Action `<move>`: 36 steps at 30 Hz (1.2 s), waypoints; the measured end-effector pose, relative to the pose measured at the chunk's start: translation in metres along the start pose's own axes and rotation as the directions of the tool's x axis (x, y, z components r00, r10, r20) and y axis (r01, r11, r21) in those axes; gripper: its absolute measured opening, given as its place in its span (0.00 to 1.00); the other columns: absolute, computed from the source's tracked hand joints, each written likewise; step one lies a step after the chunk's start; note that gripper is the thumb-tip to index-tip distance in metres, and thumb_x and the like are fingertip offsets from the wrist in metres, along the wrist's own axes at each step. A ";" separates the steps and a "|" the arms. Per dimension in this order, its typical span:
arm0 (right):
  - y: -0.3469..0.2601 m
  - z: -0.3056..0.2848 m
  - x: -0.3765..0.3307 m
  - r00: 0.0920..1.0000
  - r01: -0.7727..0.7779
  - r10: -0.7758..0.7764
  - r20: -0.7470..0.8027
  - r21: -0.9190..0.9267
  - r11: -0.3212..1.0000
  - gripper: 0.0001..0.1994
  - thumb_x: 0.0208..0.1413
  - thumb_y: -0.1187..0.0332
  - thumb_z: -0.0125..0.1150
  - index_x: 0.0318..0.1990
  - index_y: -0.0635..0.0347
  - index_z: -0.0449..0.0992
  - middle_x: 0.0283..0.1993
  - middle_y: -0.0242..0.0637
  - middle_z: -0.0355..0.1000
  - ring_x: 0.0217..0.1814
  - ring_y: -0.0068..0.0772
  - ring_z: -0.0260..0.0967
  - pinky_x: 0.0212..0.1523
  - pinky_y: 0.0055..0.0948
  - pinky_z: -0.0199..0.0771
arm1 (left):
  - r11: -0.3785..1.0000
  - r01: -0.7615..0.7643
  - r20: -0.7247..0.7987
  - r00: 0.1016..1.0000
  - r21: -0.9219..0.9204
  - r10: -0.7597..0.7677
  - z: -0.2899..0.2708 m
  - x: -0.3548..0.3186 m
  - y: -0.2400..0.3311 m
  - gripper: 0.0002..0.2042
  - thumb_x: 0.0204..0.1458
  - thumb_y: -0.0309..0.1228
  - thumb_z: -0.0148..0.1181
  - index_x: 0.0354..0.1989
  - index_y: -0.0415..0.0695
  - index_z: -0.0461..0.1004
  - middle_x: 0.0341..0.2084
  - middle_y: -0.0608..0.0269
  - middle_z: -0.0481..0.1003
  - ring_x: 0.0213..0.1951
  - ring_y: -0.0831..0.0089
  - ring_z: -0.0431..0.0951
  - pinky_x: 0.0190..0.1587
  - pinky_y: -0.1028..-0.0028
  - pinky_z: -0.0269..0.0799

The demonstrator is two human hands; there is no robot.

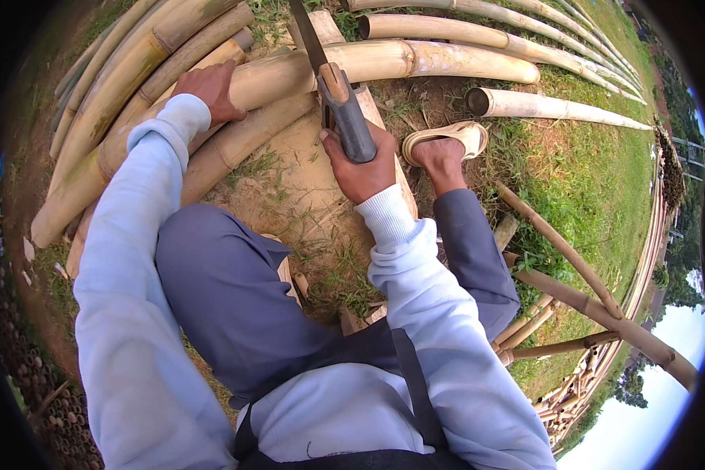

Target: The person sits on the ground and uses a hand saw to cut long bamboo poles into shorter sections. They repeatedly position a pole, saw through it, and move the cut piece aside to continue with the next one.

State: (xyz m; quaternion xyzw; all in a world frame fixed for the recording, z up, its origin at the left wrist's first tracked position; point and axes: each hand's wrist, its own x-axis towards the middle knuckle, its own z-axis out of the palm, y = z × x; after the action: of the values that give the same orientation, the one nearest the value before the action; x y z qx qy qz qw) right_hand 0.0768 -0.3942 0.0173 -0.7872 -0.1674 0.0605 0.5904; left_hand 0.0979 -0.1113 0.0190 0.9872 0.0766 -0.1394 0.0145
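A thick pale bamboo pole lies crosswise in front of me. My left hand grips it from above, left of the saw, with the fingers wrapped over its side. In my right hand is a hand saw with a dark grey and wooden handle, the fingers closed round the grip. Its narrow dark blade points away from me and crosses the pole; whether the teeth sit in a cut I cannot tell. A wooden block shows below the pole, beside the saw handle.
Several bamboo poles are bunched at the far left, and more bamboo lengths lie at the far right. My sandalled foot stands right of the saw. A bamboo frame rises at the right. Sawdust covers the ground before me.
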 end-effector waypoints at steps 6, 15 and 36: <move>-0.041 -0.074 -0.180 0.972 -0.223 0.230 0.043 -0.119 0.967 0.09 0.56 0.79 0.66 0.44 0.68 0.80 0.29 0.36 0.75 0.30 0.23 0.72 0.35 0.27 0.73 | 0.999 -0.043 -0.011 0.999 -0.007 0.043 0.005 0.001 -0.006 0.32 0.40 0.49 0.76 0.48 0.40 0.71 0.43 0.46 0.81 0.48 0.48 0.81 0.54 0.55 0.76; -0.016 -0.008 -0.007 0.984 -0.179 0.179 0.006 0.057 0.982 0.05 0.58 0.75 0.67 0.35 0.68 0.78 0.24 0.33 0.72 0.26 0.20 0.66 0.30 0.26 0.68 | 0.999 -0.034 -0.021 0.999 0.013 0.035 0.007 -0.001 0.004 0.32 0.41 0.50 0.75 0.48 0.41 0.71 0.44 0.48 0.81 0.48 0.49 0.82 0.55 0.55 0.76; -0.013 -0.005 0.006 0.995 -0.097 0.097 0.023 -0.002 0.995 0.05 0.59 0.75 0.66 0.37 0.68 0.78 0.24 0.31 0.71 0.28 0.18 0.65 0.30 0.24 0.68 | 0.999 -0.051 0.006 0.999 -0.006 0.051 -0.003 0.008 0.005 0.32 0.40 0.49 0.75 0.48 0.40 0.71 0.44 0.47 0.81 0.49 0.49 0.81 0.55 0.56 0.76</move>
State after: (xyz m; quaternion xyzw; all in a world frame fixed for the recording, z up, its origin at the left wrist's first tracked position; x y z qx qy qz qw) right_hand 0.0813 -0.3938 0.0315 -0.7939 -0.1360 0.0980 0.5844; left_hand 0.1067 -0.1155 0.0199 0.9883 0.0516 -0.1418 0.0210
